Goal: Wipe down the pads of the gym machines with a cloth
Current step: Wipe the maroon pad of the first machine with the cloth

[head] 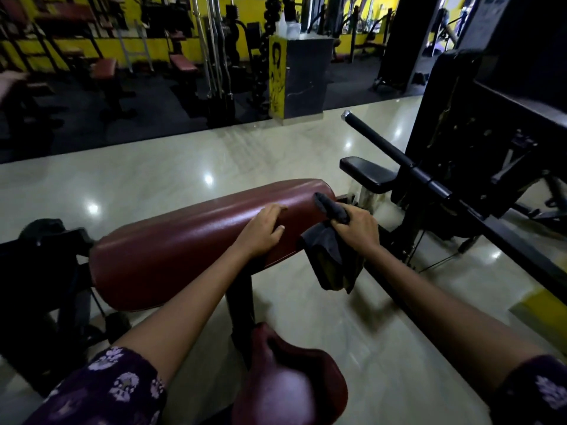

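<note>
Glossy maroon arm pad [196, 237]; beside it a dark grey cloth [333, 246]. Below it, a maroon seat [291, 378] and purple sleeves [101, 391] with pale floral print. Beyond it, yellow walls [101, 47].

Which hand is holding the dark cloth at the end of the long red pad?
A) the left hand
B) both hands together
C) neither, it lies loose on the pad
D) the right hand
D: the right hand has its fingers curled round the dark cloth at the right end of the long red pad, while the left hand rests on the pad with no cloth in it.
</note>
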